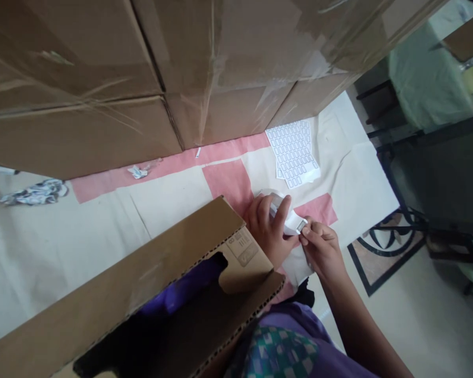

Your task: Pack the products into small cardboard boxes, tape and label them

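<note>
My left hand (268,226) is closed around a white tape dispenser (290,221), thumb and fingers on its two sides. At the dispenser's narrow front end, my right hand (319,239) has its fingertips pinched together; what lies between them is too small to make out. An open cardboard box (189,231) stands close to my left wrist, tilted across the lower left, with something purple (181,289) inside. Just beyond the dispenser lie sheets of white labels (294,152) with dark outlines.
Large taped cartons (224,113) form a wall along the back of the table (165,202), which has a white and pink cover. Crumpled wrapping (35,192) and a small scrap (137,171) lie by the cartons. Dark furniture (453,173) stands off to the right.
</note>
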{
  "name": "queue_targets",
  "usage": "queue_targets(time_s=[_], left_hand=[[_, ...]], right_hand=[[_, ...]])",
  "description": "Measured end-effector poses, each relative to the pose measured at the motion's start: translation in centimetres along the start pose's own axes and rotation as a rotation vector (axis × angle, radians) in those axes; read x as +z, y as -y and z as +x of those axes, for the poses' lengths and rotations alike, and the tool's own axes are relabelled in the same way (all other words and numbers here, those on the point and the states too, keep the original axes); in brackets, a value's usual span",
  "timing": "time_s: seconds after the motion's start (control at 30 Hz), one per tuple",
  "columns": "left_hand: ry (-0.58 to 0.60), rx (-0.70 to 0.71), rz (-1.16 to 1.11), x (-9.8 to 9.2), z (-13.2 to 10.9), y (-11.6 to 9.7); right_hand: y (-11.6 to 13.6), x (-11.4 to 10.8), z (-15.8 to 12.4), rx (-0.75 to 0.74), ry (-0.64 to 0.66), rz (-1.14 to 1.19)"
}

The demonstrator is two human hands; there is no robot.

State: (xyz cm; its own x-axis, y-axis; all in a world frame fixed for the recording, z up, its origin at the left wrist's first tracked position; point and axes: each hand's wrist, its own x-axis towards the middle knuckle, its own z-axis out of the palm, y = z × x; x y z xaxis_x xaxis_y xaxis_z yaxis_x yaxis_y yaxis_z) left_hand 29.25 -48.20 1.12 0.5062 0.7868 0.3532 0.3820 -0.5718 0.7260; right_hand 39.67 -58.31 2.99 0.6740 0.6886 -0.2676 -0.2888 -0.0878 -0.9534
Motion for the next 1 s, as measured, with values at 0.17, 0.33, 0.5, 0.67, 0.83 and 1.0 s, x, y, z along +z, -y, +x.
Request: queue_targets(time_s=[0.17,0.33,0.5,0.67,0.83,1.0], left_hand=[[0.026,0.001,0.004,-0.1,0.0,0.1],[0.046,0.007,0.021,-0.1,-0.1,0.2],[0.054,0.009,0.021,-0.4,0.0,0.2],[0.062,0.013,0.029,-0.5,0.2,0.1],[0.013,0.04,0.039,-0.5,0.4,0.2],[0.0,0.058,0.053,-0.4,0.5,0.2]], right_hand=[[-0.1,-0.2,0.2,-0.001,0.006,0.021],[0.6,-0.1,0.6,0.053,0.027,0.025],[0.8,0.1,0.7,0.048,0.027,0.042],[-0.1,-0.1,0.0,-0.028,-0.009,0.022],[-0.6,-0.6,-0.8,-0.015,-0.022,-0.084],[-0.6,-0.8,-0.9,0.005,0.002,-0.109]])
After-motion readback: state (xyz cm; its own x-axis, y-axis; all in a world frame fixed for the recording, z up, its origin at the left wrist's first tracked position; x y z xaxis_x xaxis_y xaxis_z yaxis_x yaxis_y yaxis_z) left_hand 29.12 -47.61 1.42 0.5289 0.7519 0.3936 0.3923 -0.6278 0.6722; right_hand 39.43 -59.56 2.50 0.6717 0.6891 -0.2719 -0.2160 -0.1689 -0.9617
